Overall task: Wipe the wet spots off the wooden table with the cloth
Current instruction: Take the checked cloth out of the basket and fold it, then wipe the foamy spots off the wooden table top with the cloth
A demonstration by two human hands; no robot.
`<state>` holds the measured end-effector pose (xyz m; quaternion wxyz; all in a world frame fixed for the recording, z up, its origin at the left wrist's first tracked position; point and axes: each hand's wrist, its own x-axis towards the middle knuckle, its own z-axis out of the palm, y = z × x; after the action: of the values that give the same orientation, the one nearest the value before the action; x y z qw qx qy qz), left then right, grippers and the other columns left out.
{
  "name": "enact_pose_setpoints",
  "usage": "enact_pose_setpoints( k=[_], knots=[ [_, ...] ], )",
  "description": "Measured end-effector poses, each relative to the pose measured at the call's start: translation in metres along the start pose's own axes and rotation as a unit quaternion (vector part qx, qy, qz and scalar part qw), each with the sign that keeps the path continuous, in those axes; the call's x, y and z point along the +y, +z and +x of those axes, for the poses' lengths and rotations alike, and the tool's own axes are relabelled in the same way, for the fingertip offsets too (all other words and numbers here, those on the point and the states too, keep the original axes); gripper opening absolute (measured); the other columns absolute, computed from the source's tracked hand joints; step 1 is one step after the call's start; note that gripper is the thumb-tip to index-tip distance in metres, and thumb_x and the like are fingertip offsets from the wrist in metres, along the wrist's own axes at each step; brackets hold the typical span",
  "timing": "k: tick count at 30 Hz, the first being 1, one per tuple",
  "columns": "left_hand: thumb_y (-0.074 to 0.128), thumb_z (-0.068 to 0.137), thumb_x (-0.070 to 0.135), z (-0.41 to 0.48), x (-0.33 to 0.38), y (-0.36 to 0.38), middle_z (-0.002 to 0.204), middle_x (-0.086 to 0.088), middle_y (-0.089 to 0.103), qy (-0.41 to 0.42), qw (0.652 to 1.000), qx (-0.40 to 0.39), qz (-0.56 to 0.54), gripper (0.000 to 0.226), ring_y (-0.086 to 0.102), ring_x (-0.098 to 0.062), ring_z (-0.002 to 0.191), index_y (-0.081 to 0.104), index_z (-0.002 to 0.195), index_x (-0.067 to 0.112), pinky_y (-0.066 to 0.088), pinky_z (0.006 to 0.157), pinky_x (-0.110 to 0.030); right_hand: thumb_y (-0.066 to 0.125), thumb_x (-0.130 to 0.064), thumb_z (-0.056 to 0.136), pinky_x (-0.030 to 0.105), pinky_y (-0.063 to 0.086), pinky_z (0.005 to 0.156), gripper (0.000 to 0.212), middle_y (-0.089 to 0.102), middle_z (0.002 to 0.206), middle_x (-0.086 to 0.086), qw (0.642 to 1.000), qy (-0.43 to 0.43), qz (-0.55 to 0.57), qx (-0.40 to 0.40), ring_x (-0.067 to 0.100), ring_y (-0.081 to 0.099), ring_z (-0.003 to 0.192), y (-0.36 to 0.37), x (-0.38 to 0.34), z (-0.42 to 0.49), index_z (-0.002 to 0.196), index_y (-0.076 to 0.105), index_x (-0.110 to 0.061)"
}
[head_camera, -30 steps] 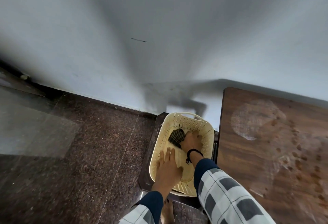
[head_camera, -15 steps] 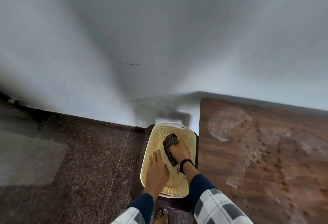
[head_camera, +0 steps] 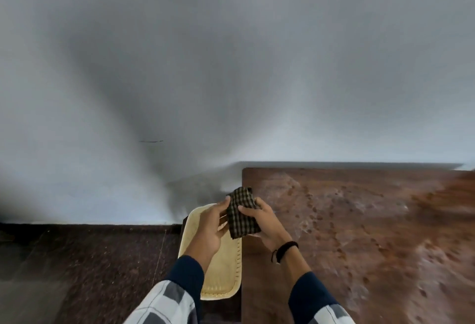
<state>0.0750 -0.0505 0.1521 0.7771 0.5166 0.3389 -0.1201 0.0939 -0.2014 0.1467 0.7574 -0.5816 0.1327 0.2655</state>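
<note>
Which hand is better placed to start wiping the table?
Probably right: the right hand holds the cloth over the wooden table, beside the wet spots; the left hand holds it over the basket.

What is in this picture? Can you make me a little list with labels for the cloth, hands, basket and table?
cloth: checked, folded, held up in both hands near the table's left edge
left hand: pinches the cloth's upper part
right hand: grips the cloth from the right
basket: cream, left of the table, below the hands
table: wooden, not yet wiped
wet spots: scattered over the tabletop
</note>
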Motion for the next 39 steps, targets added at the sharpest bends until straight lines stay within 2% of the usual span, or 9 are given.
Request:
enact_pose_setpoints(
  k=[5, 11, 15, 19, 25, 31, 35, 37, 39],
  knots=[
    [0.087, 0.073, 0.022, -0.028, -0.015, 0.078, 0.097, -0.003, 0.078, 0.004, 0.999, -0.010, 0.049, 0.037, 0.070, -0.022, 0.098, 0.073, 0.105, 0.010, 0.052, 0.075, -0.033, 0.075, -0.025, 0.092, 0.039, 0.060, 0.081, 0.039, 0.074, 0.119, 0.008, 0.998, -0.026, 0.056, -0.027, 0.025, 0.073, 0.107, -0.073, -0.023, -0.049, 0.127, 0.063, -0.014],
    [0.067, 0.092, 0.010, -0.069, -0.067, 0.175, 0.111, -0.006, 0.074, 0.033, 0.996, -0.067, 0.047, 0.021, 0.066, -0.026, 0.106, 0.072, 0.112, 0.016, 0.053, 0.080, -0.038, 0.071, -0.030, 0.095, 0.052, 0.050, 0.106, 0.046, 0.066, 0.134, 0.017, 0.988, -0.020, 0.146, -0.039, 0.037, 0.062, 0.125, -0.175, -0.017, -0.106, 0.136, 0.062, -0.011],
    [0.060, 0.098, 0.010, -0.092, -0.096, 0.211, 0.115, -0.009, 0.072, 0.010, 0.995, -0.091, 0.029, 0.022, 0.066, -0.028, 0.109, 0.068, 0.118, 0.014, 0.055, 0.087, -0.044, 0.077, -0.027, 0.090, 0.044, 0.056, 0.096, 0.048, 0.068, 0.131, 0.017, 0.983, -0.001, 0.180, -0.034, 0.034, 0.066, 0.119, -0.216, -0.014, -0.136, 0.134, 0.064, -0.011],
    [0.057, 0.099, 0.005, -0.110, -0.105, 0.218, 0.115, -0.014, 0.071, 0.006, 0.996, -0.092, 0.019, 0.022, 0.068, -0.029, 0.104, 0.065, 0.118, 0.010, 0.056, 0.072, -0.041, 0.082, -0.017, 0.083, 0.044, 0.059, 0.084, 0.055, 0.071, 0.125, 0.017, 0.987, 0.019, 0.159, -0.010, 0.035, 0.069, 0.112, -0.231, -0.018, -0.149, 0.133, 0.061, -0.009],
    [0.056, 0.095, -0.004, -0.111, -0.098, 0.212, 0.115, -0.013, 0.071, 0.036, 0.994, -0.082, 0.058, 0.027, 0.065, -0.029, 0.108, 0.069, 0.114, 0.011, 0.053, 0.077, -0.038, 0.078, -0.021, 0.088, 0.040, 0.059, 0.075, 0.035, 0.076, 0.113, 0.015, 0.994, 0.024, 0.102, 0.004, 0.032, 0.073, 0.096, -0.218, -0.017, -0.148, 0.121, 0.071, -0.010],
    [0.064, 0.093, -0.001, -0.087, -0.094, 0.180, 0.114, -0.004, 0.070, 0.105, 0.979, -0.044, 0.171, 0.027, 0.066, -0.016, 0.104, 0.068, 0.114, 0.015, 0.054, 0.075, -0.024, 0.070, -0.016, 0.096, 0.038, 0.059, 0.073, 0.019, 0.078, 0.106, 0.009, 0.996, -0.020, 0.061, 0.056, 0.028, 0.075, 0.095, -0.193, 0.000, -0.128, 0.114, 0.074, -0.016],
    [0.067, 0.092, 0.009, -0.065, -0.093, 0.136, 0.122, -0.002, 0.061, 0.165, 0.902, 0.025, 0.397, 0.042, 0.058, -0.016, 0.114, 0.058, 0.132, 0.014, 0.049, 0.097, -0.029, 0.064, -0.008, 0.099, 0.041, 0.057, 0.077, 0.018, 0.079, 0.097, 0.005, 0.991, -0.069, -0.045, 0.109, 0.027, 0.072, 0.089, -0.180, 0.023, -0.099, 0.114, 0.074, -0.009],
    [0.068, 0.093, 0.024, -0.053, -0.097, 0.108, 0.147, -0.003, 0.044, 0.179, 0.819, 0.026, 0.545, 0.062, 0.043, -0.022, 0.135, 0.041, 0.148, 0.018, 0.038, 0.111, -0.034, 0.061, -0.009, 0.100, 0.046, 0.057, 0.083, 0.019, 0.078, 0.094, 0.001, 0.978, -0.093, -0.138, 0.123, 0.026, 0.071, 0.090, -0.174, 0.035, -0.080, 0.114, 0.074, -0.013],
    [0.063, 0.094, 0.043, -0.042, -0.104, 0.086, 0.165, -0.002, 0.013, 0.166, 0.733, -0.003, 0.659, 0.084, 0.013, -0.027, 0.151, 0.014, 0.159, 0.020, 0.021, 0.120, -0.040, 0.061, -0.011, 0.101, 0.044, 0.055, 0.086, 0.024, 0.076, 0.099, -0.004, 0.957, -0.117, -0.226, 0.139, 0.021, 0.069, 0.095, -0.171, 0.041, -0.063, 0.120, 0.073, -0.017]
  ],
)
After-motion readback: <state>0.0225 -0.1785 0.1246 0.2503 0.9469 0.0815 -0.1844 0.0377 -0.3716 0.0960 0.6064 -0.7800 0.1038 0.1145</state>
